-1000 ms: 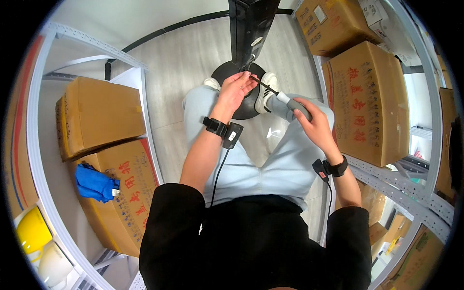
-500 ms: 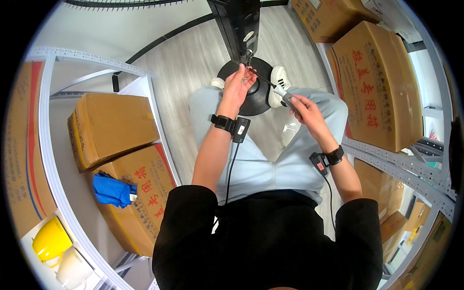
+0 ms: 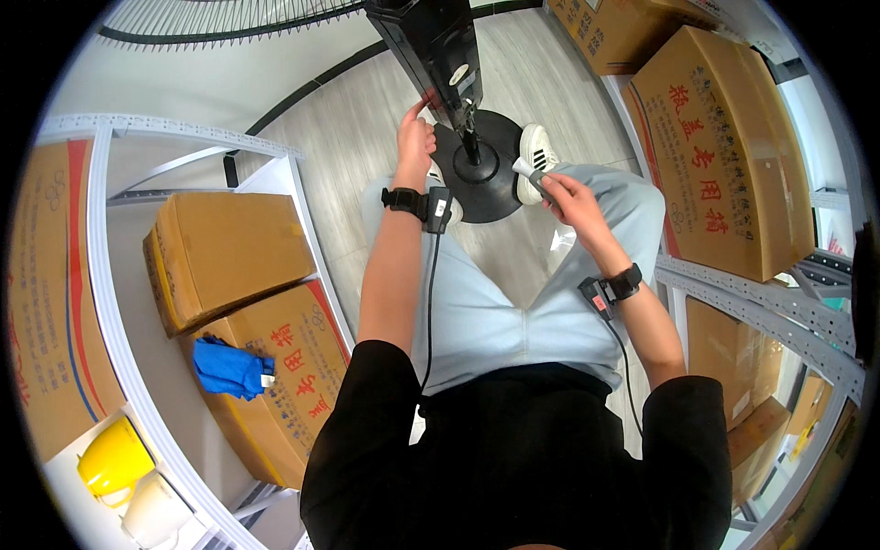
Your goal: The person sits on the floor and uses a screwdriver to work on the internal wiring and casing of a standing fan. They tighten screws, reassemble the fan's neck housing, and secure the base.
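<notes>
Here, holding a grey-and-white screwdriver in the closed right hand, near the right shoe. Bending most fingers of the left hand inward, but stretching the index finger up to the side of a black pedestal-fan column; cannot tell whether pinching something small. Below this column, to see a round base between both feet. Farther out, to find a blue cloth on a cardboard box at left, and another carton at right.
</notes>
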`<action>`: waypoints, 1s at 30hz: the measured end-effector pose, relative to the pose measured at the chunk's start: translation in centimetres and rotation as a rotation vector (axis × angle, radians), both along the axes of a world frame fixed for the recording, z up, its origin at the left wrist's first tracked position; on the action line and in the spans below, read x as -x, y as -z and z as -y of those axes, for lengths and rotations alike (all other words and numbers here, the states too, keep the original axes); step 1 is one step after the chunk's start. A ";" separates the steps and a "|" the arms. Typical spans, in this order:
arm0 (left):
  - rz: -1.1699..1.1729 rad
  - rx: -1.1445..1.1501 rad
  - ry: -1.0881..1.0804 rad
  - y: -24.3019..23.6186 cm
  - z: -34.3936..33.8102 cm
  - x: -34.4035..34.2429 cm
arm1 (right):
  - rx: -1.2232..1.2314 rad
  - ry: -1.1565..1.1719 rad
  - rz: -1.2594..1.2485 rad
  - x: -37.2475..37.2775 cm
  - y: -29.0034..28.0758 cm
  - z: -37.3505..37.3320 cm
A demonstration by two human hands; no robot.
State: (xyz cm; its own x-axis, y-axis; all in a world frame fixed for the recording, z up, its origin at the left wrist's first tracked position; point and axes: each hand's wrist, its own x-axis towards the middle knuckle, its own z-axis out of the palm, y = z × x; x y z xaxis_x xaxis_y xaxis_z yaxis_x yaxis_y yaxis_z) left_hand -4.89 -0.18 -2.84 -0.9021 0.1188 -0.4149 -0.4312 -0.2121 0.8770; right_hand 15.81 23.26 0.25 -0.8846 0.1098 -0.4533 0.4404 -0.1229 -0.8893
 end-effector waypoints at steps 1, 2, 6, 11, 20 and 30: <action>-0.009 0.020 0.038 -0.2 -0.1 0.3 | 0.004 -0.002 -0.004 -0.1 0.2 0.0; -0.017 0.039 0.075 -0.4 -0.2 0.8 | 0.001 0.002 0.001 0.1 0.4 0.0; 0.000 0.063 0.115 -0.3 -0.5 1.2 | -0.001 0.022 -0.012 0.5 0.5 0.2; 0.010 0.080 0.112 0.1 -0.5 1.0 | 0.007 0.013 -0.017 1.0 1.0 0.6; -0.039 0.147 0.153 -0.8 -0.4 -0.2 | 0.028 0.013 -0.004 1.9 2.4 1.1; -0.017 0.020 0.213 -0.7 -0.3 -0.6 | 0.063 -0.024 0.007 2.6 3.2 1.5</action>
State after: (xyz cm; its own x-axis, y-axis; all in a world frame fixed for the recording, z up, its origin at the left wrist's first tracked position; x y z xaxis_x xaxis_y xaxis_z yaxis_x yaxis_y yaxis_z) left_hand -4.28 0.14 -2.11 -0.8642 0.2996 -0.4042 -0.4498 -0.1000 0.8875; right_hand 13.20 21.72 -2.93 -0.8835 0.0597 -0.4646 0.4498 -0.1683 -0.8771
